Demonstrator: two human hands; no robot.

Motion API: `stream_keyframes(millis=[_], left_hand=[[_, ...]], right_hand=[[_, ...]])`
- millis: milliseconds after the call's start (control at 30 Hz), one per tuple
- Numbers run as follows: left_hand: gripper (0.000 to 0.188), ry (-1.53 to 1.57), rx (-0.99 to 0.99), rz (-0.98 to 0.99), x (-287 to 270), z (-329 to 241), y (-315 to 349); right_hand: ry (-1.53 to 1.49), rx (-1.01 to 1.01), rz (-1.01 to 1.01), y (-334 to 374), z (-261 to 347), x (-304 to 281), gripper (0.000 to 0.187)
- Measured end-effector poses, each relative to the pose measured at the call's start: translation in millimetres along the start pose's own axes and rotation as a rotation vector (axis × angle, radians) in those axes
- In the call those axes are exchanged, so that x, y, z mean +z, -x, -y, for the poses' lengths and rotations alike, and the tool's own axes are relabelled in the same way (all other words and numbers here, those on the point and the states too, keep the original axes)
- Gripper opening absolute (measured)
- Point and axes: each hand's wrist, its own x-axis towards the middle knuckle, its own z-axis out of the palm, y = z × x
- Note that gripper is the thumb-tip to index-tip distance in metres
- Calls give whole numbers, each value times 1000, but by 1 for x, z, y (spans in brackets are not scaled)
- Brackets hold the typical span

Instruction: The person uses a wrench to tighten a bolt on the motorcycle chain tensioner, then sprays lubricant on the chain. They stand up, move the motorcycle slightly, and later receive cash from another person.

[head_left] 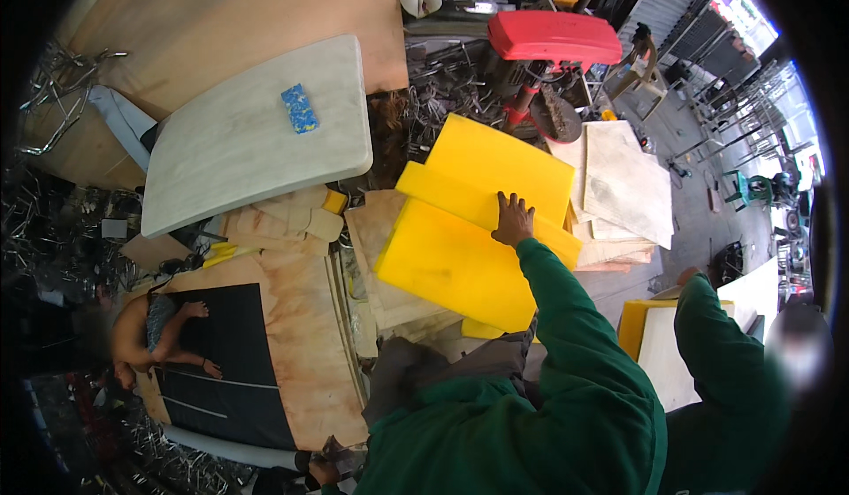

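My right hand [513,220] lies with fingers spread on a narrow yellow foam strip [460,196]. The strip rests across yellow foam slabs [455,270], with another slab [508,155] beyond it. At the lower left, my left hand [324,471] is closed around a dark object [336,449]. Its kind is hard to make out, as much of it is hidden. Beside that hand ends a long grey padded piece [230,446]. Near my right arm, a co-worker's green sleeve [707,327] reaches toward a yellow-edged white board [663,354].
A bare-backed person [146,331] sits on black sheeting [234,318] over plywood. Beyond is a pale tabletop [265,141] bearing a blue-and-yellow block [300,109]. A red machine [553,37] with a round table stands ahead, near stacked plywood sheets [628,181]. Metal scrap [62,221] lies left.
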Motion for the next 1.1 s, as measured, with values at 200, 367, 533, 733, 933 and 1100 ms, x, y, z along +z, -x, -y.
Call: stream_keyframes(millis=[200, 367, 533, 733, 933, 1100], left_hand=[[31, 100, 120, 83, 9, 3, -45], [23, 269, 166, 40, -27, -10, -105], [46, 240, 297, -127, -47, -30, -156], [43, 205, 479, -149, -65, -37, -197], [31, 385, 623, -147, -106, -58, -235], [25, 381, 568, -44, -132, -80, -246]], right_hand=[[-372, 288, 22, 62, -26, -81, 108], [-976, 349, -47, 109, -39, -138, 113], [-1548, 277, 98, 167, -49, -178, 75], [-1990, 202, 22, 203, -50, -174, 58], [-1908, 67, -145, 253, -26, -174, 67], [-1804, 136, -219, 295, -5, -202, 85]])
